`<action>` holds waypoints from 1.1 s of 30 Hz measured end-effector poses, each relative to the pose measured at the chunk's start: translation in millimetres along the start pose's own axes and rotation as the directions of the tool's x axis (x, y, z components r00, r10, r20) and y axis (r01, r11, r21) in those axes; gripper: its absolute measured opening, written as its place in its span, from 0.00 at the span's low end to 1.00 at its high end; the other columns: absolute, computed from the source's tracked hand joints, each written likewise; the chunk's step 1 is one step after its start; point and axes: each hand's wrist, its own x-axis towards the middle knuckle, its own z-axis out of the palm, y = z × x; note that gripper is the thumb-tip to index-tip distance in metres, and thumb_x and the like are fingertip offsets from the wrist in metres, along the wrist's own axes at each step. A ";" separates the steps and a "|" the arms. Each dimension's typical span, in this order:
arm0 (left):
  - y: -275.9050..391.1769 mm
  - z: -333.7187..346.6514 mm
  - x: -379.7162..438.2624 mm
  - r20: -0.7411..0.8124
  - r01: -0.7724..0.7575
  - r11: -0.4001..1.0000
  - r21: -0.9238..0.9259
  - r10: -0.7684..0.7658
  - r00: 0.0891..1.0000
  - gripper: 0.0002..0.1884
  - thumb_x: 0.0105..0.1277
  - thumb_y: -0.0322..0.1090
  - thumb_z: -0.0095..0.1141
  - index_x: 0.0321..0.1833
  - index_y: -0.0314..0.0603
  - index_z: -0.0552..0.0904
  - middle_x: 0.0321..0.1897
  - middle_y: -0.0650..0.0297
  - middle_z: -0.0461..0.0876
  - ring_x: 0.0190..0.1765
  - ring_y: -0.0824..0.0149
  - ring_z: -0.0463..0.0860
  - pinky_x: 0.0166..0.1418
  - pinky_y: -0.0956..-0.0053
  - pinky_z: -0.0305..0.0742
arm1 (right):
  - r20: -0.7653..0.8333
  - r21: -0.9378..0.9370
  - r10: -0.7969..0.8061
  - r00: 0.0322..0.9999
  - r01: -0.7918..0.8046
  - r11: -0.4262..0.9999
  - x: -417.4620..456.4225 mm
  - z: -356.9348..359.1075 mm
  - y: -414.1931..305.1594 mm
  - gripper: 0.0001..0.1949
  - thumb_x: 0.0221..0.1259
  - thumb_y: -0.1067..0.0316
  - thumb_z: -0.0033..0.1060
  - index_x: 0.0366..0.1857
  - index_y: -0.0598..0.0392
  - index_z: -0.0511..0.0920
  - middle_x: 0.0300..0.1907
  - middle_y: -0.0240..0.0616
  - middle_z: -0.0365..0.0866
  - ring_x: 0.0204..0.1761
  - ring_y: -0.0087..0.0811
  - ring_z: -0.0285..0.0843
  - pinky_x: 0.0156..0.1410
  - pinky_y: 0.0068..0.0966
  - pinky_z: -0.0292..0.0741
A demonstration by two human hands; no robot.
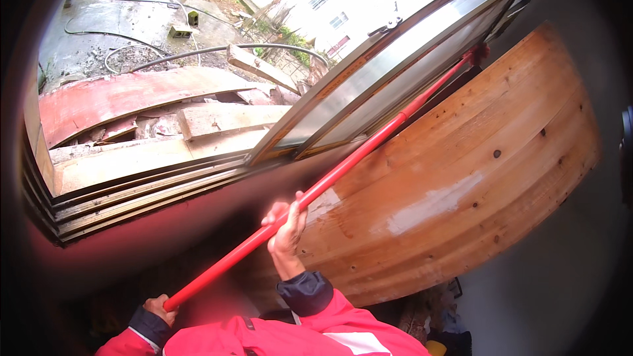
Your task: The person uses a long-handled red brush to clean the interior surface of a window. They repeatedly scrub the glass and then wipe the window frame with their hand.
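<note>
A long red telescopic pole (pixel 363 155) runs slantwise across the view, from the lower left up to the window's upper right corner. At its near end my left hand (pixel 160 309) is closed around the pole. Further up, about mid-length, my right hand (pixel 288 225) holds the same pole, with some fingers raised. The far end carries a dark reddish head (pixel 478 54), too blurred to identify, close to the sliding window's frame. Beneath and right of the pole lies a large wooden panel (pixel 445 183) with knots and pale worn patches.
Sliding window panes (pixel 341 113) stand at the centre and right, above a metal window track (pixel 148 195). Through the opening at left are a red board (pixel 138 94), loose timber (pixel 227 118), hoses and concrete blocks. A grey wall (pixel 544 267) is at right; dark clutter lies below the panel.
</note>
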 end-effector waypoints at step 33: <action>-107.0 -34.7 -85.6 -0.068 0.115 0.993 0.040 -0.112 0.991 0.11 0.52 0.38 0.61 0.23 0.40 0.76 0.19 0.46 0.76 0.28 0.42 0.79 0.29 0.54 0.71 | 0.162 -0.086 0.204 0.965 -0.192 0.978 -93.6 23.5 21.8 0.13 0.69 0.62 0.45 0.48 0.58 0.63 0.26 0.37 0.73 0.26 0.29 0.74 0.37 0.31 0.79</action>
